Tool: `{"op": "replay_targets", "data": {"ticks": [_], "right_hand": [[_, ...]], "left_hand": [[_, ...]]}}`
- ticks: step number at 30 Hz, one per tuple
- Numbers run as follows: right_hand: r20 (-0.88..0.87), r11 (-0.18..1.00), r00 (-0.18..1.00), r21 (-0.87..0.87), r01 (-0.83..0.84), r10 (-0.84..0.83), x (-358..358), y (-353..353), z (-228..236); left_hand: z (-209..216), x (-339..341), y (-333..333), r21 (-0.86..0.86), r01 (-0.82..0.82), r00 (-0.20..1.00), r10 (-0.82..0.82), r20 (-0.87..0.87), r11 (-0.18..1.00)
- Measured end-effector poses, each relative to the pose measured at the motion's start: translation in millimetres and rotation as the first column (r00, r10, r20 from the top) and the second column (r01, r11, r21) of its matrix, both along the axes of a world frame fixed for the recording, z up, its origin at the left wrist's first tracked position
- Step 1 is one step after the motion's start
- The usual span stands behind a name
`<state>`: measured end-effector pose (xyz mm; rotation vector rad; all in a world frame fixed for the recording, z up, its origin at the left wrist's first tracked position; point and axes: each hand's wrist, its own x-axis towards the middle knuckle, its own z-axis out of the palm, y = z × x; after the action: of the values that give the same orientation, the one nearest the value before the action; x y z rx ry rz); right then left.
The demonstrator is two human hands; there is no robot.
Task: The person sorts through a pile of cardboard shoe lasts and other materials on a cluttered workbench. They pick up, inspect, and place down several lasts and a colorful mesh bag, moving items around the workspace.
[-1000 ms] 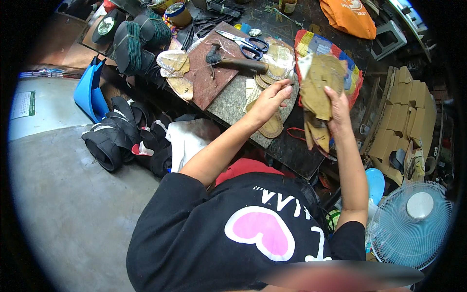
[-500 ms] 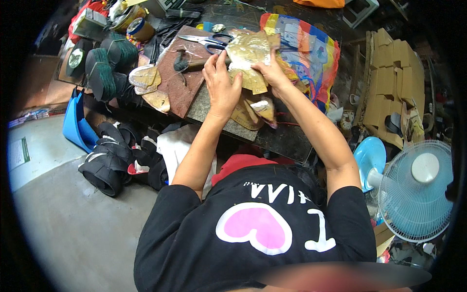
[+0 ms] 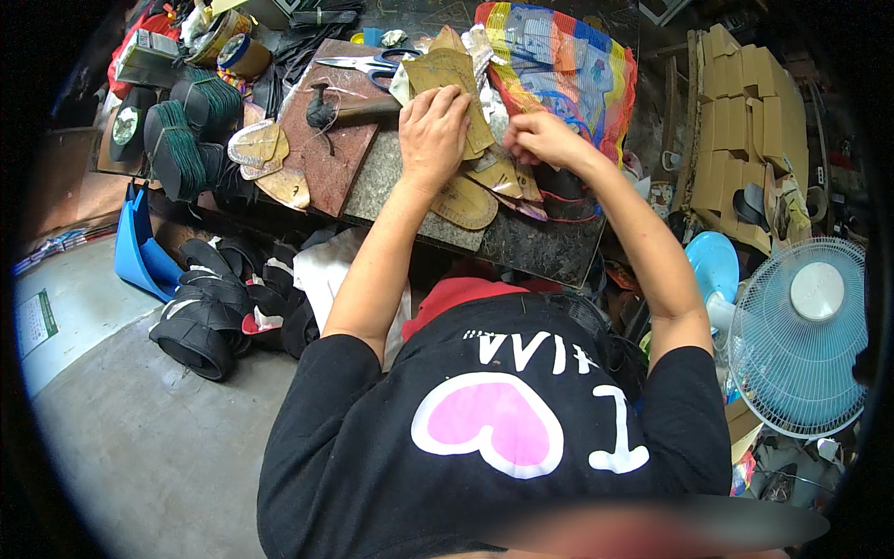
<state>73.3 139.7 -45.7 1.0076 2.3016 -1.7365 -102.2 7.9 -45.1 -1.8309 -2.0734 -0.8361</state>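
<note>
1. On the near right stands a fan (image 3: 803, 340) with a white hub, a wire guard and light blue behind it.
2. Just left of the fan is a light-blue disc (image 3: 712, 265).
3. Farther off on the right, tan cardboard boxes (image 3: 748, 130) are stacked.
4. On the far left sit two dark bundles wound with green cord (image 3: 175, 147), side by side.
5. Beyond these bundles is a brownish tub (image 3: 246, 58) with a blue rim.
6. On the left stands a bent blue piece (image 3: 146, 250).
7. Just right of it and nearer, black pieces (image 3: 203, 312) with white edging lie heaped on a grey floor (image 3: 177, 429).
</note>
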Motion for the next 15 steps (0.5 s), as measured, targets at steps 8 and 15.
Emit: {"op": "replay_targets", "data": {"ticks": [8,15], "right_hand": [[0.118,0.790,0.965,0.602,0.119,-0.235,79.0,36.4,-15.8],[-0.009,0.637,0.936,0.730,0.246,-0.351,70.2,51.8,-24.1]], "left_hand": [[1.2,0.8,1.3,-0.027,-0.002,1.000,0.001,-0.029,1.000],[-0.1,2.1,1.9,-0.012,-0.011,0.998,0.011,-0.058,1.000]]}}
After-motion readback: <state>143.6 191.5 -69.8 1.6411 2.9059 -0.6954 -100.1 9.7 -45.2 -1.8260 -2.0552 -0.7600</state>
